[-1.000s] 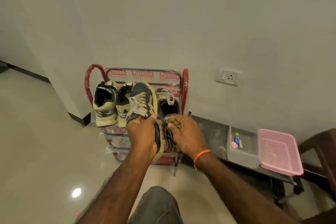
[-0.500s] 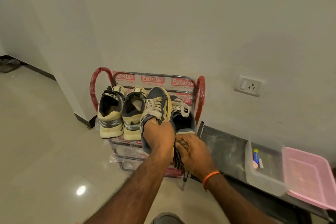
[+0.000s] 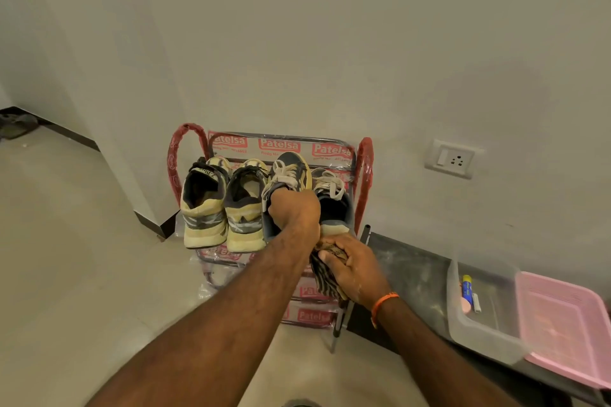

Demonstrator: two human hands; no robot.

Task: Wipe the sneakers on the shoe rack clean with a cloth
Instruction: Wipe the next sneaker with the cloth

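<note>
Behind L hand (image 3: 294,210), sneaker (image 3: 292,172) heel hidden

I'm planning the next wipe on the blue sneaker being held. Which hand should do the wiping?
Right. The right hand already grips the striped cloth just below the blue sneaker, while the left hand is busy holding that sneaker at its opening.

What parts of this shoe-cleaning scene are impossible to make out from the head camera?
- Heel of the grey sneaker: covered by the left hand gripping it.
- Whether the striped cloth touches that sneaker: the left forearm hides the spot.
- Lower tiers of the shoe rack: blocked by both arms.
- Pink tray: cut off by the right edge.
- Small print under the rack's labels: too small to read.
</note>
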